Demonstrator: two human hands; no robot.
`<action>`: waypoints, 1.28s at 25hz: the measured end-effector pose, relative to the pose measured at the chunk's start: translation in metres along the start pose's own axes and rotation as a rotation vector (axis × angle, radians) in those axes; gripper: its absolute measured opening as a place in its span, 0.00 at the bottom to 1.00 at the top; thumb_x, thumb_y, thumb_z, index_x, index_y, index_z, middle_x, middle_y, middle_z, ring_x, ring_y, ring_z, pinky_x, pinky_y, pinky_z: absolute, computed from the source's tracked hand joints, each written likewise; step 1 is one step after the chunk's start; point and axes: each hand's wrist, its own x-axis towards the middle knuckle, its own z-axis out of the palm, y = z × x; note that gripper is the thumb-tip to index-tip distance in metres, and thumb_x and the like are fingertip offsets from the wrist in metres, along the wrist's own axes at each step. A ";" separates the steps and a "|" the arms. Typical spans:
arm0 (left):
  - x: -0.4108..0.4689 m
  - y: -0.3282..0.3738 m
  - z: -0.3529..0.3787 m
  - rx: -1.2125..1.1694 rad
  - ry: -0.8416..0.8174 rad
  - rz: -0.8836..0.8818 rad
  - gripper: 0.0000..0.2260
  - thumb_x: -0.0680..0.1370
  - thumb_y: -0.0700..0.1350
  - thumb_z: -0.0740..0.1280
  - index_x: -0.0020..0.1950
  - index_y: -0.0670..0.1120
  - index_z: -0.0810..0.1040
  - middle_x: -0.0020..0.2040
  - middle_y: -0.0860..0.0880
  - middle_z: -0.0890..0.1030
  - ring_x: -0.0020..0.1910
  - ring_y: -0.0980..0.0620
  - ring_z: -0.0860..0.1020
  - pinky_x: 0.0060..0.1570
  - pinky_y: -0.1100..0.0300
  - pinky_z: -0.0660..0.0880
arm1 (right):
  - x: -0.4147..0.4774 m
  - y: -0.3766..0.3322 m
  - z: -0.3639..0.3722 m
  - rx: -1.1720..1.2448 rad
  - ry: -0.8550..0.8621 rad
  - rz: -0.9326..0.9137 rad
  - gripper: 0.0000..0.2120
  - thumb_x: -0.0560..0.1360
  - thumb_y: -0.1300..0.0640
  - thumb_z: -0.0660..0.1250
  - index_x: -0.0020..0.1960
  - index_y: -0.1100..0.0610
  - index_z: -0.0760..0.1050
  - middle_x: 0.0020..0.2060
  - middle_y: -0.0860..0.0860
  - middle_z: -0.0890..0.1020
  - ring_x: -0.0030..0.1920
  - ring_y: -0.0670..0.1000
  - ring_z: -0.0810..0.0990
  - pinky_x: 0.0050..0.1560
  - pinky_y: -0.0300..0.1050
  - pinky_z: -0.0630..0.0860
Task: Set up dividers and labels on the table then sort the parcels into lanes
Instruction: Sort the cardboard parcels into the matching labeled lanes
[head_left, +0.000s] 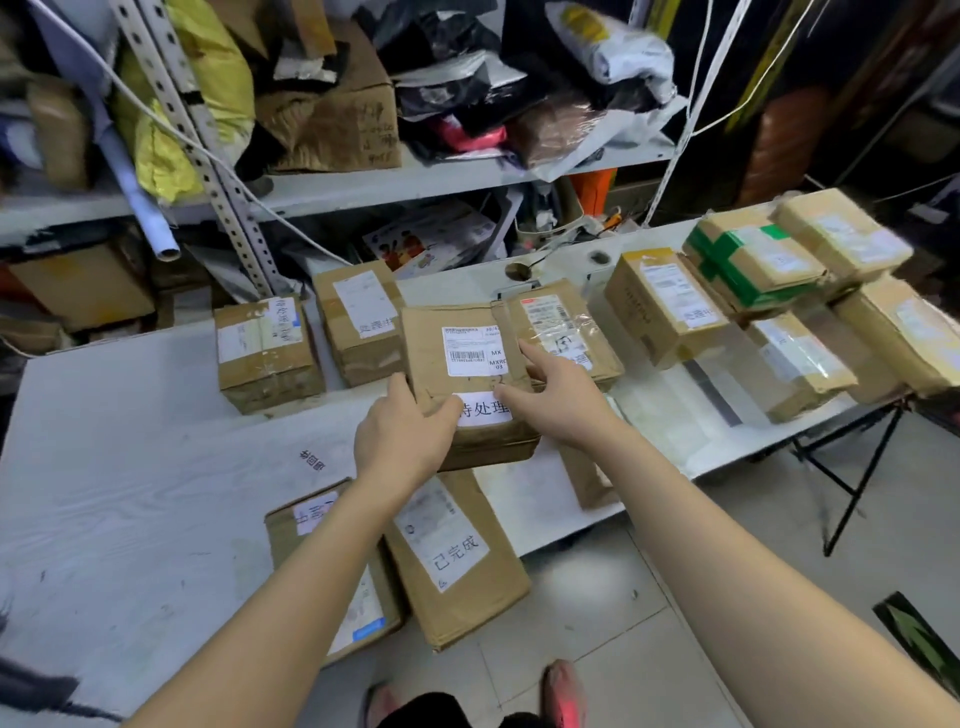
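shoes (563, 686): pinkish red, on the tiled floor at the bottom edge.
forearms: both bare, stretched forward over the near parcels toward the middle of the table.
left hand (400, 436): back of the hand up, at the near left corner of the middle parcel; fingers curled over its left edge, thumb laid on top and touching the paper label, so it grips that corner.
right hand (558, 400): spread wide at the parcel's right side; forefinger straight and resting on top just beside the shipping sticker, thumb stretched toward the paper label; the other fingers are hidden behind the hand.
middle parcel (431, 343): brown cardboard, at the middle of the white table (130, 493), between both hands.
paper label (488, 410): white strip with black handwritten characters, on the near part of the parcel's top, between the two thumbs.
shipping sticker (472, 351): white with a barcode, above the paper label.
taped parcel (561, 317): just beside the middle parcel on the right, edges overlapping.
near parcels: one with a labelled top (457, 571) at the table's near edge, another (311, 519) partly under the left forearm.
back parcels: two upright boxes (265, 353) and (358, 322), side by side at the back left.
right group: several boxes packed close, one crossed with green tape (748, 260).
shelf (415, 176): behind the table, heaped with bags and boxes.
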 end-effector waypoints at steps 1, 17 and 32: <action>-0.003 0.013 0.011 -0.011 0.001 0.002 0.20 0.76 0.60 0.64 0.62 0.50 0.73 0.57 0.48 0.81 0.53 0.44 0.77 0.50 0.51 0.74 | 0.000 0.011 -0.012 0.006 -0.007 0.002 0.25 0.75 0.51 0.71 0.72 0.41 0.73 0.52 0.32 0.81 0.58 0.39 0.78 0.56 0.41 0.76; 0.045 0.145 0.130 -0.527 0.050 -0.188 0.24 0.78 0.52 0.71 0.73 0.57 0.69 0.56 0.52 0.80 0.58 0.48 0.80 0.60 0.47 0.79 | 0.107 0.101 -0.148 0.044 -0.123 -0.018 0.31 0.78 0.52 0.73 0.78 0.47 0.67 0.70 0.47 0.78 0.71 0.49 0.74 0.61 0.45 0.71; 0.113 0.133 0.176 -0.158 0.197 -0.191 0.30 0.75 0.60 0.67 0.75 0.56 0.64 0.60 0.50 0.74 0.54 0.48 0.77 0.46 0.54 0.73 | 0.157 0.127 -0.129 -0.019 -0.088 0.047 0.34 0.78 0.51 0.73 0.80 0.50 0.63 0.69 0.48 0.78 0.64 0.45 0.76 0.57 0.38 0.70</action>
